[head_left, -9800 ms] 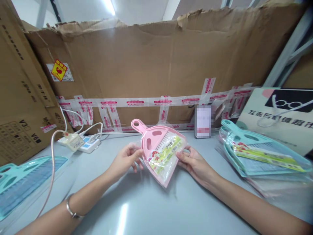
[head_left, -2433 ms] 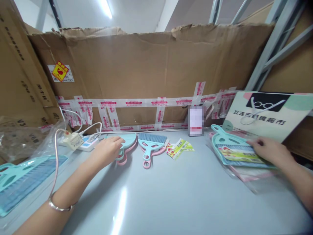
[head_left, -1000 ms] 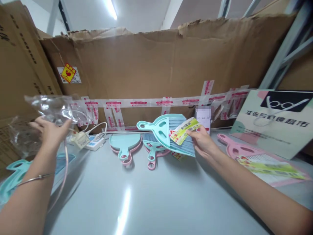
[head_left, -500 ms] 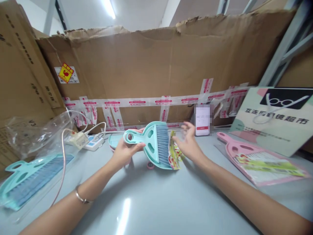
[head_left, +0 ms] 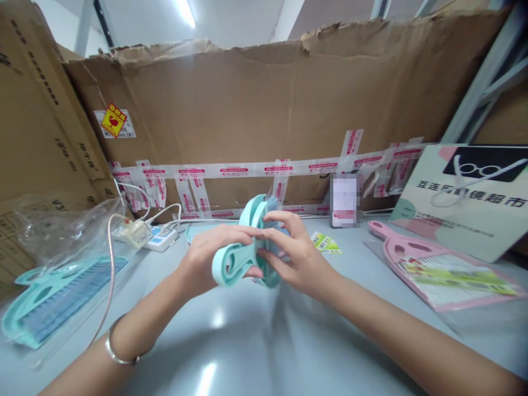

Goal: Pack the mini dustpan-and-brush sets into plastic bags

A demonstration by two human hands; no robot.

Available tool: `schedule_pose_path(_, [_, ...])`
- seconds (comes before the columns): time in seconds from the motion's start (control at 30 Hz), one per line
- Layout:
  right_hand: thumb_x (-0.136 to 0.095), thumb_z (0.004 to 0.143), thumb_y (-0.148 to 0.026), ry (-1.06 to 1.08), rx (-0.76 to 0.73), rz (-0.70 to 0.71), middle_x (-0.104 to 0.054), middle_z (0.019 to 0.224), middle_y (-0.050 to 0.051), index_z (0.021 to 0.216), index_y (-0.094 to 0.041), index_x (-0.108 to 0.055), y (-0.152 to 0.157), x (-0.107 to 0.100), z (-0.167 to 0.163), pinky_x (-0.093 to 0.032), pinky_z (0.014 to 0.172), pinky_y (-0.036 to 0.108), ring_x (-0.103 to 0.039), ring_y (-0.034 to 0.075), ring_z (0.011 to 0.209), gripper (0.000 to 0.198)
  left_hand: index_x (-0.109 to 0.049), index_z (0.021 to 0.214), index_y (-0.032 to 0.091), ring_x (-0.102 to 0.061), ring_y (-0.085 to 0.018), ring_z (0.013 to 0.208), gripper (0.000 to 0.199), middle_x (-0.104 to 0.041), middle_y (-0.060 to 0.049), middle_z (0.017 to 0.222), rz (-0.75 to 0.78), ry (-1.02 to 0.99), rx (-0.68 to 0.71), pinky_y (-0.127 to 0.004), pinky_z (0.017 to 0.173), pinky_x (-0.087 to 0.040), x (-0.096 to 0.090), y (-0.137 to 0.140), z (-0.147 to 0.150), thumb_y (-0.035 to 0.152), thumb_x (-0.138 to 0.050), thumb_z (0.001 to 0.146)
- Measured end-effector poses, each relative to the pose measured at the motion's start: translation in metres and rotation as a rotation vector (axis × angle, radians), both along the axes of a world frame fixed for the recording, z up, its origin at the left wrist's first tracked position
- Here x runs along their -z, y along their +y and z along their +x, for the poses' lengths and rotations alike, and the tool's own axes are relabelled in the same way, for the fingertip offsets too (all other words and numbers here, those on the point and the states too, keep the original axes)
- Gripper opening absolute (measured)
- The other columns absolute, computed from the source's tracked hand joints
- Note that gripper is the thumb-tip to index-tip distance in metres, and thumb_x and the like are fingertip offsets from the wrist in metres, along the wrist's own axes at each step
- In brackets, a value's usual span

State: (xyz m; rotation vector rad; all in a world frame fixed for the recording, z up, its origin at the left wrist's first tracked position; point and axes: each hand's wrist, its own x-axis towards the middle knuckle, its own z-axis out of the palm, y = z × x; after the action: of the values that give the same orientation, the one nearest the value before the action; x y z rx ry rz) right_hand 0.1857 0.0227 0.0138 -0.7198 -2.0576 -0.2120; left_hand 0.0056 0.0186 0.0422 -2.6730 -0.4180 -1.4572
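Note:
A teal dustpan and brush set (head_left: pixel 235 258) is held up over the middle of the table, turned nearly edge-on. My left hand (head_left: pixel 210 250) is wrapped round it near the handle end. My right hand (head_left: pixel 299 256) grips its bristle side, fingers curled over the brush and pan edge. Blue bristles (head_left: pixel 272 204) show above the right fingers; the rest of the brush is largely hidden. A yellow-green printed card (head_left: pixel 325 243) lies on the table just beyond my right hand. Behind my left hand a bit of another teal piece (head_left: pixel 190 234) shows, mostly covered.
At the left lies a bagged teal dustpan set (head_left: pixel 66 297), by a cable and a power strip (head_left: pixel 160 237). A bagged pink dustpan set (head_left: pixel 437 269) and a paper bag (head_left: pixel 462 203) are at the right. A phone (head_left: pixel 344 201) leans against the large carton (head_left: pixel 247 110).
The teal set has turned from face-on to nearly edge-on. My right hand has moved in and taken hold of it. The printed card has left the set and lies on the table.

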Motion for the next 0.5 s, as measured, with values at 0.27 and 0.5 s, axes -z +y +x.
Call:
schedule_pose_path(0.27, [-0.053, 0.078, -0.017, 0.163, 0.218, 0.139, -0.048, 0.101, 0.010, 0.089, -0.021, -0.054, 0.011, -0.027, 0.029, -0.042, 0.084, 0.044, -0.048, 0.025, 0.096, 0.012, -0.055, 0.083, 0.022, -0.059, -0.014, 0.071, 0.029, -0.057, 0.003, 0.074, 0.279, -0.573, -0.320, -0.031, 0.070, -0.048, -0.010, 0.011, -0.045, 0.019, -0.074, 0.062])
schedule_pose_path(0.5, [-0.049, 0.076, -0.006, -0.393, 0.002, -0.232, -0.059, 0.112, 0.011, 0.094, -0.018, -0.062, 0.071, 0.027, 0.020, -0.044, 0.087, 0.036, -0.056, 0.022, 0.102, 0.026, -0.051, 0.080, 0.021, -0.054, -0.016, 0.067, 0.018, -0.054, 0.000, 0.076, -0.178, 0.036, -0.731, -0.026, 0.062, -0.043, 0.013, 0.045, -0.067, 0.037, -0.058, 0.076])
